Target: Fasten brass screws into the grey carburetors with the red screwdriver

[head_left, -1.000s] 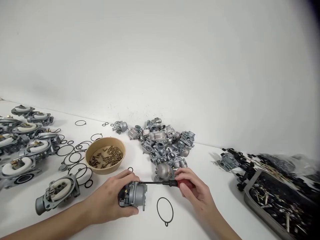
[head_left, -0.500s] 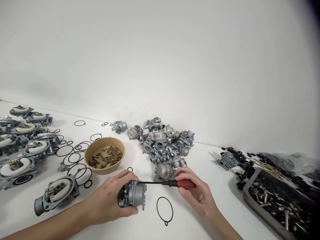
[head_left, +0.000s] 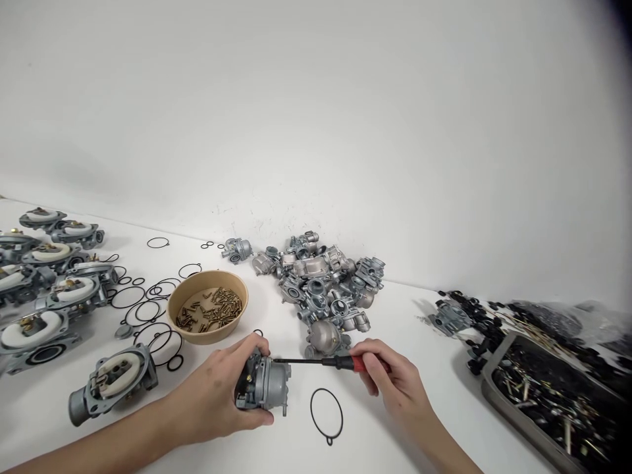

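Observation:
A grey metal carburetor lies on its side in my left hand, its bowl facing right. My left fingers and thumb close round its near-left part and hide some of it. My right hand wraps round the red handle of a screwdriver. The long dark shaft runs level to the left, and its tip meets the upper edge of the carburetor's flange; the screw head there is too small to make out. A black rubber gasket ring with a small loop lies on the table between my hands.
A tan bowl holds many brass screws. Behind my hands sits a heap of carburetors. Opened carburetors with white floats and black rings lie left. A grey tray of small parts stands right, by black parts and plastic bags.
My right hand has turned on the screwdriver handle: the fingers, stretched over it before, now curl beneath with the thumb on top. The carburetor and my left hand have hardly moved.

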Motion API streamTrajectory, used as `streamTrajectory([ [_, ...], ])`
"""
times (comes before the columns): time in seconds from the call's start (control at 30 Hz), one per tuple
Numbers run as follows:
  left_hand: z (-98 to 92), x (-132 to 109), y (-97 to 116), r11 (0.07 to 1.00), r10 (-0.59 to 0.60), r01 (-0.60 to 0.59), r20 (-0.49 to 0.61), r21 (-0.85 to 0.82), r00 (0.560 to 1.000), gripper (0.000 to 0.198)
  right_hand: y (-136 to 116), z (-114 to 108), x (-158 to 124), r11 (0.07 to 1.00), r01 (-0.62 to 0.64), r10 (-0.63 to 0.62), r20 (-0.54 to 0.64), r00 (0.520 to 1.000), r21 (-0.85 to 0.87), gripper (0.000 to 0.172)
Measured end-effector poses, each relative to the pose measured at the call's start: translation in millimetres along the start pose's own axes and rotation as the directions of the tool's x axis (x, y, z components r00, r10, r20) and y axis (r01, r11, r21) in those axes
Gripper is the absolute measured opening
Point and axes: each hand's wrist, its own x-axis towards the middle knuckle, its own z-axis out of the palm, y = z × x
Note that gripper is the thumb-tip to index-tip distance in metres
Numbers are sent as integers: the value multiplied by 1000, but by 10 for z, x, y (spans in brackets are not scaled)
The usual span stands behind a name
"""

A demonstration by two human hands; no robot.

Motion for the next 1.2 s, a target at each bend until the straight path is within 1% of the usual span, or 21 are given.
streamTrajectory([
  [0.1,15,0,-6,1000,31,-31,-24,1,999,53,-56,32,-1,997,62,-62,-5,998,46,24],
  [0.2,33,1,-23,997,80,-80,-55,6,995,52,-61,32,-4,992,18,-19,6,1000,123,22],
  [0.27,37,0,-32,996,91,-91,-58,8,994,51,-27,21,-2,992,-18,18,-1,1000,123,23],
  [0.33,35,-4,-35,996,87,-86,-50,11,995,50,22,11,5,998,-18,19,-7,1000,62,26],
  [0.43,25,-14,-23,997,75,-74,-54,21,996,52,73,15,11,1000,29,-29,0,1000,-10,32],
  [0.57,8,-28,6,998,60,-58,-47,28,997,50,43,45,-20,997,57,-56,-16,998,54,23],
  [0.7,-7,-39,24,999,53,-53,-29,7,998,50,37,33,-26,990,35,-38,19,999,139,20],
  [0.77,-12,-42,26,999,40,-40,-16,-4,999,50,88,6,-5,993,47,-50,33,998,111,23],
  [0.9,-12,-38,22,1000,21,-21,-3,-9,1000,50,196,-25,27,995,93,-92,48,995,-31,34],
  [0.97,-7,-31,16,999,31,-31,-7,-4,999,51,189,-10,15,996,89,-89,42,995,1,32],
  [1.07,7,-19,0,998,55,-55,-17,5,998,52,104,28,-19,992,58,-61,26,998,109,23],
  [1.2,28,-10,-26,996,85,-84,-30,19,996,53,38,36,-13,986,22,-25,18,1000,166,21],
])
